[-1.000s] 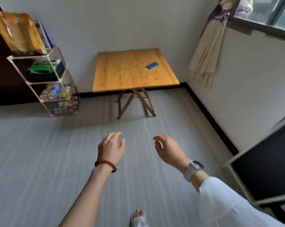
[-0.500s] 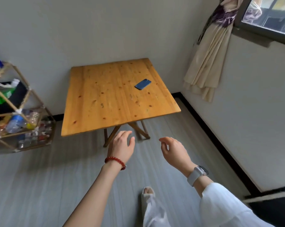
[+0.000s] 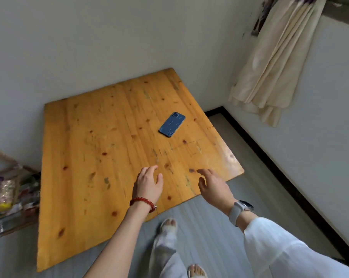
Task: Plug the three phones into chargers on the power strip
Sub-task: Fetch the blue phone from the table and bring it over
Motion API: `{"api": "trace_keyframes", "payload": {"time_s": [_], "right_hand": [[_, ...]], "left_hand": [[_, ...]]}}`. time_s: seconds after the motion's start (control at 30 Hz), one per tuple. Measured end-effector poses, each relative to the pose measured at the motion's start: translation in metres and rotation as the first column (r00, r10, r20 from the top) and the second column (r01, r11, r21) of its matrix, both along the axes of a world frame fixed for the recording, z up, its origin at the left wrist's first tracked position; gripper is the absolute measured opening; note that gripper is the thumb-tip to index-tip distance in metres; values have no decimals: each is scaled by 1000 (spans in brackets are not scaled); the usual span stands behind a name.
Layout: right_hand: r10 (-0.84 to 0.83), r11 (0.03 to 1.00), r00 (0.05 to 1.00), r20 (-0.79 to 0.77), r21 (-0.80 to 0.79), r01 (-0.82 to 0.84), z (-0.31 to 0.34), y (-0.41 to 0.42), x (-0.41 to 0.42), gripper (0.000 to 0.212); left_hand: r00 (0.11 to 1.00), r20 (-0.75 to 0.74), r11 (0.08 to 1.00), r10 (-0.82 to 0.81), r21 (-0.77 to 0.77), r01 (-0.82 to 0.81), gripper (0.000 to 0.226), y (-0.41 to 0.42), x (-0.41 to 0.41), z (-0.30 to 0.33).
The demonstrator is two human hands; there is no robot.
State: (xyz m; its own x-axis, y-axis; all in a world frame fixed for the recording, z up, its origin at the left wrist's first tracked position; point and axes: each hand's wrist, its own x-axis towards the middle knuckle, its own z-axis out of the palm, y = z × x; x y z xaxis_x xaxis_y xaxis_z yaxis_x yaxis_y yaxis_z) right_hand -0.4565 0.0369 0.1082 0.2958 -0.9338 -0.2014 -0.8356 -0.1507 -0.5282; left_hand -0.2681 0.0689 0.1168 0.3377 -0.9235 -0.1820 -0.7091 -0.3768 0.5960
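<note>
Writing shows nowhere legible. Blue phone (image 3: 171, 124) lies face down toward the wooden table's (image 3: 85, 157) far right corner; left hand (image 3: 149, 182) and right hand (image 3: 214, 187) hover spread, empty, over its near edge.

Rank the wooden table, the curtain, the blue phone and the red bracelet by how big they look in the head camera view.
1. Wooden table, by far the largest.
2. Curtain, partly cut off at the top edge.
3. Blue phone and red bracelet: they look alike; the bracelet is nearer the camera, so I won't rank them.

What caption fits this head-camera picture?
Empty hands, left and right, reach toward a blue phone on a wooden table.
</note>
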Motion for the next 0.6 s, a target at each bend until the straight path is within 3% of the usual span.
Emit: {"api": "trace_keyframes", "payload": {"time_s": [0.3, 0.47, 0.6], "right_hand": [[-114, 942, 953, -280, 273, 193, -88, -118, 49, 57], [-76, 920, 936, -344, 337, 198, -121, -160, 74, 74], [-65, 905, 923, -379, 368, 215, -140, -163, 85, 88]], "left_hand": [[994, -6, 968, -110, 227, 108, 55, -176, 46, -82], [984, 82, 963, -158, 235, 134, 68, -248, 54, -125], [964, 178, 965, -195, 212, 156, 91, -283, 48, -150]]}}
